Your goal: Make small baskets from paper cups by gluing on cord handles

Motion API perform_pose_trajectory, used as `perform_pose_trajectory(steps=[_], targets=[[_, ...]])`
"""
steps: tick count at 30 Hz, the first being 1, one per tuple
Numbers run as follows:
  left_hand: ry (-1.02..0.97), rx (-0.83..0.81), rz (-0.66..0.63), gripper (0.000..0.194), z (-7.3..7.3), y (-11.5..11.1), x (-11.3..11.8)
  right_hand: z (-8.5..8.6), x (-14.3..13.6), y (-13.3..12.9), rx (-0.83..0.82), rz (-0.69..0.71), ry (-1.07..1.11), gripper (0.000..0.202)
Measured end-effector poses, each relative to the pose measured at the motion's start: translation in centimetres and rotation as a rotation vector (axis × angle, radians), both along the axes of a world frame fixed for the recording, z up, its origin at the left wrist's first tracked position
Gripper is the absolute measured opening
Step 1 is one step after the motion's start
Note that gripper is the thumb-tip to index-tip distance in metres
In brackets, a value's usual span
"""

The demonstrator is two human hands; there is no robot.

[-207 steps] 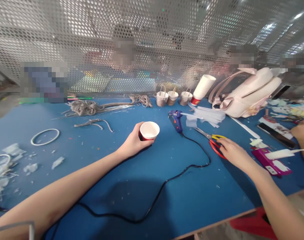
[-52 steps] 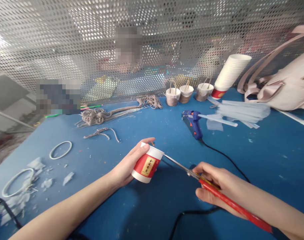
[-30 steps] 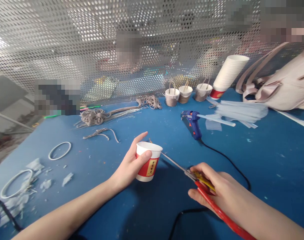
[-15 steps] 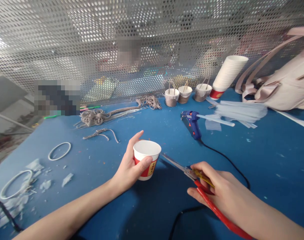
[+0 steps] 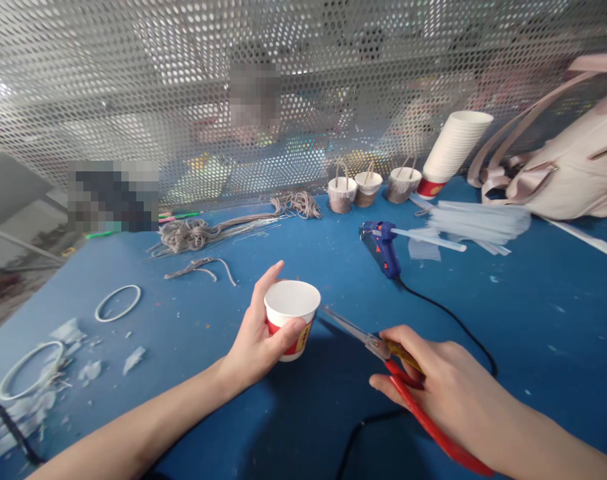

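Note:
A white paper cup [image 5: 292, 300] with a red band stands upright near the middle, its mouth facing up. Around its left side and front my left hand [image 5: 263, 327] is closed, with the thumb across the red band. My right hand [image 5: 433, 370] holds scissors [image 5: 356, 330] with red and yellow handles. The blades point up and left, their tips just right of the cup and apart from it. How far the blades are parted is hard to make out.
Behind lie a blue glue gun [image 5: 382, 247] with its cord, grey cord bundles [image 5: 186, 237], stacked cups [image 5: 453, 150], several small wrapped cups and translucent strips [image 5: 478, 223]. White rings [image 5: 118, 303] and scraps are at left, a pale bag [image 5: 578, 167] at right. Perforated metal [image 5: 183, 100] stands behind.
The cup and my left hand have shifted very slightly left, and the cup seems turned a little. My right hand and the scissors have also moved slightly left.

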State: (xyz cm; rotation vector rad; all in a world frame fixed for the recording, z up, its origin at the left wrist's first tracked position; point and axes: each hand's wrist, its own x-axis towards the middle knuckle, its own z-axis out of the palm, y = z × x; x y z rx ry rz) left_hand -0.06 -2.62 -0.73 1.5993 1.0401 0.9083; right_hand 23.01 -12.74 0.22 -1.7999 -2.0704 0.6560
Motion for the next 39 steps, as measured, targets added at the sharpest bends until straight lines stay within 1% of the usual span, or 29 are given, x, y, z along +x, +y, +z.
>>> perform_pose_trajectory(steps=[4,9,13,16,20,25,27,30,33,35,37,39], targets=[[0.006,-0.011,-0.002,0.081,0.2,0.0,0.0,-0.1,0.2,-0.1,0.026,0.023,0.003,0.021],[-0.013,-0.039,-0.032,0.08,0.4,0.1,0.1,-0.4,0.4,0.2,0.084,0.017,-0.02,0.025],[0.012,-0.033,-0.049,0.079,0.2,0.2,0.0,-0.3,0.2,0.1,0.067,0.02,0.01,0.022],[0.019,0.025,-0.049,0.078,-0.1,0.3,-0.2,0.1,0.0,-0.1,0.011,0.007,0.05,0.02],[0.015,0.107,-0.027,0.079,-0.5,0.5,-0.3,0.5,0.0,0.0,-0.13,-0.01,0.142,0.021],[-0.009,0.13,0.04,0.081,-0.6,0.5,-0.3,0.4,0.1,0.7,-0.163,-0.061,0.168,0.023],[-0.063,0.124,0.062,0.084,-0.7,0.6,-0.3,0.4,0.3,0.9,-0.231,-0.095,0.226,0.024],[-0.246,0.019,0.061,0.082,-0.6,0.8,-0.1,0.4,0.4,1.0,-0.415,-0.161,0.545,0.032],[-0.474,-0.19,0.044,0.074,-0.2,0.8,0.4,0.4,0.3,0.9,-0.615,-0.161,0.927,0.05],[-0.563,-0.335,0.011,0.062,0.2,0.7,0.7,0.4,0.0,0.6,-0.802,-0.135,1.207,0.057],[-0.591,-0.439,-0.039,0.046,0.4,0.5,0.9,0.4,-0.5,0.4,-0.996,-0.112,1.493,0.058],[-0.598,-0.479,-0.069,0.032,0.3,0.3,1.0,0.4,-1.1,0.3,-1.126,-0.068,1.651,0.058]])
